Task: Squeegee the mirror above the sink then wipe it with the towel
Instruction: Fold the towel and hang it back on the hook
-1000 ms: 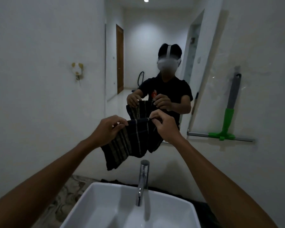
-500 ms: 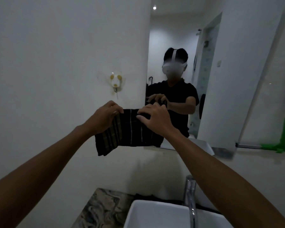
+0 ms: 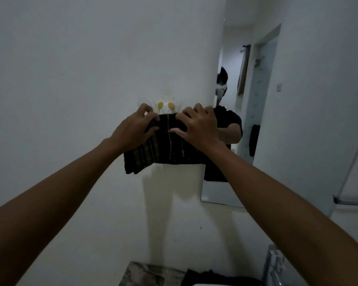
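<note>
A dark plaid towel (image 3: 165,149) is held up against the white wall, just below a small white wall hook (image 3: 165,106) with two yellow dots. My left hand (image 3: 135,129) grips the towel's upper left edge. My right hand (image 3: 196,126) lies spread on its upper right part, fingers pressing the cloth. The mirror (image 3: 277,120) is to the right of the towel; its left edge runs down past my right wrist. It reflects a person in a black shirt. The squeegee is out of view.
A marbled counter corner (image 3: 151,273) and a dark cloth (image 3: 211,277) lie at the bottom. The chrome faucet (image 3: 274,263) rises at the lower right, beside my right forearm. A metal ledge (image 3: 351,201) runs along the mirror's lower right.
The view has swung left, and the sink and green squeegee have left it. Both hands have carried the towel left and up, from in front of the mirror to the wall hook.
</note>
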